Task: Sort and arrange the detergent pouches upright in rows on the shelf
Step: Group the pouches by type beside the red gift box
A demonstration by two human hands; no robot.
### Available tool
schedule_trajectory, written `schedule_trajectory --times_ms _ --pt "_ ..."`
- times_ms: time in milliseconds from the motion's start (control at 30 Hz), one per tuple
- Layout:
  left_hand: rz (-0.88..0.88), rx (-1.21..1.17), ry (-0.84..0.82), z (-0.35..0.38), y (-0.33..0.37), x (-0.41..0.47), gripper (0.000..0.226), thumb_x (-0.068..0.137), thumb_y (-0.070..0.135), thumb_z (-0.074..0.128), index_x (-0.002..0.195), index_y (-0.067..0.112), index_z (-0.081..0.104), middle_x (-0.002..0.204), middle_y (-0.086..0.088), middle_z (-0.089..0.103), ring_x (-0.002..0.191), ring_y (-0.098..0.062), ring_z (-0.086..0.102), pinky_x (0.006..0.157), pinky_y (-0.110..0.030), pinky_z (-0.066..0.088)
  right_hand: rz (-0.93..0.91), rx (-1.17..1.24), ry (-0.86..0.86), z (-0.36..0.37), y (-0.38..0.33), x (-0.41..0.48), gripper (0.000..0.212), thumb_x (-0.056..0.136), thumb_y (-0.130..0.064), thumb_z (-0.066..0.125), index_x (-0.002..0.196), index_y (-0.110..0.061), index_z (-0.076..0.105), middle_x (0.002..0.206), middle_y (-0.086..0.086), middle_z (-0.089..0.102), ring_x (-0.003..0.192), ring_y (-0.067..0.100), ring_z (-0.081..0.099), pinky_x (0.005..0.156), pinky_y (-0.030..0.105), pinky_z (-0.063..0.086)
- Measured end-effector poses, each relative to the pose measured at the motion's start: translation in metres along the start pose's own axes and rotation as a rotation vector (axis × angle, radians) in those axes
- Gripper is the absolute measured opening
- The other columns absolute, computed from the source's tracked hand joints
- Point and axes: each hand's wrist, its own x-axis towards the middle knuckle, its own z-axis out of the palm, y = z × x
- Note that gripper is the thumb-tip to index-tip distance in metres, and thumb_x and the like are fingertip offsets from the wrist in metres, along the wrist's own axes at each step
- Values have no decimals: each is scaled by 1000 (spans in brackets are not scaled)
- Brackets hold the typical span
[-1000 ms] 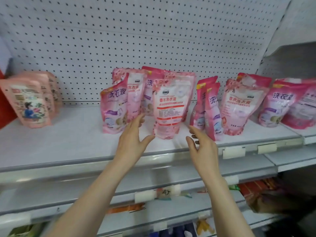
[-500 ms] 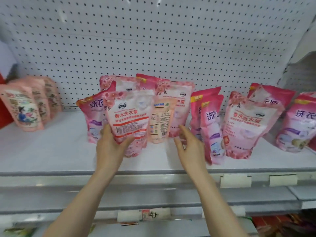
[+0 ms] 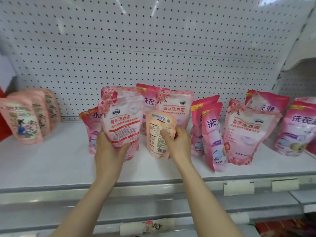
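My left hand (image 3: 109,151) grips a light pink floral pouch (image 3: 122,123) by its lower part and holds it upright in front of the middle cluster. My right hand (image 3: 177,144) holds a peach pouch (image 3: 158,132) turned back side out, thumb across its label. Behind them stand another floral pouch (image 3: 176,106) and a dark pink pouch (image 3: 148,98). A dark pink pouch (image 3: 89,124) leans at the left of the cluster. To the right stand two narrow dark pink pouches (image 3: 212,132), a floral pouch (image 3: 246,132) and more dark pink ones (image 3: 297,130).
The white shelf (image 3: 51,159) has a pegboard back wall (image 3: 136,48). A row of peach pouches (image 3: 25,120) stands at the far left. Blank price tags (image 3: 238,188) hang on the shelf's front rail. Lower shelves lie below.
My left hand has taken a floral pouch and lifted it to the left front. My right hand has moved in and taken hold of the peach pouch that stood behind.
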Motion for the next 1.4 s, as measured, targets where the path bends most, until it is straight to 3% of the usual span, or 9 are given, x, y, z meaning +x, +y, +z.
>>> schedule_trajectory --times_ms 100,200,433,633,767,900,1067,1167,1400 --pt "58 -18 121 -7 2 -20 105 67 17 86 148 21 18 143 -7 28 128 -29 40 105 -47 41 -107 -129 133 -9 -1 -15 13 86 -24 65 90 -15 57 83 -4 59 75 18 60 62 32 45" --pt "212 -23 127 -6 8 -42 89 71 11 82 143 19 31 138 -6 29 125 -29 40 104 -51 42 -135 -133 132 -16 -3 -30 18 87 -24 64 84 -21 47 78 -5 60 71 16 59 57 30 41" --pt "226 -71 -739 35 36 -52 82 75 48 75 143 40 30 133 12 56 114 -8 59 94 -29 48 -108 -116 -33 -36 -18 -49 20 87 -39 62 88 -22 51 83 -5 68 76 17 64 71 34 50" --pt "234 -99 -587 61 37 -52 31 93 24 59 123 21 51 103 -5 70 93 -29 67 74 -41 54 -74 -36 -242 -69 -12 -67 31 93 -52 50 110 -29 63 109 -14 69 100 0 63 92 30 51" --pt "178 -219 -615 72 53 -67 34 92 34 60 124 26 54 98 10 66 85 -14 65 65 -29 47 -87 -78 -232 -101 0 -77 32 103 -39 42 123 -26 63 121 -13 66 107 -2 59 91 17 46" --pt "139 -297 -544 80 74 -89 31 85 31 69 113 29 56 93 18 64 78 -1 60 61 -17 42 -102 45 -202 -127 13 -78 32 103 -33 42 119 -23 68 119 -11 69 109 5 63 102 36 49" --pt "134 -419 -430 91 104 -100 41 84 19 71 120 26 53 96 31 62 82 22 58 67 -13 43 -137 179 168 -186 58 -54 19 98 -24 53 104 -22 71 97 -10 73 93 11 69 84 43 57" --pt "171 -477 -396 105 126 -97 40 87 21 70 124 23 55 108 17 68 95 7 65 76 -24 50 -63 158 340 -229 97 -23 22 96 -20 59 115 -29 65 102 -20 69 96 1 65 83 28 57" --pt "111 -491 -176 158 162 -118 35 90 17 64 124 19 56 110 14 67 95 10 63 72 -13 51 -43 48 -113 -247 132 48 45 79 -38 77 121 -32 62 111 -17 69 98 -2 64 87 30 57"
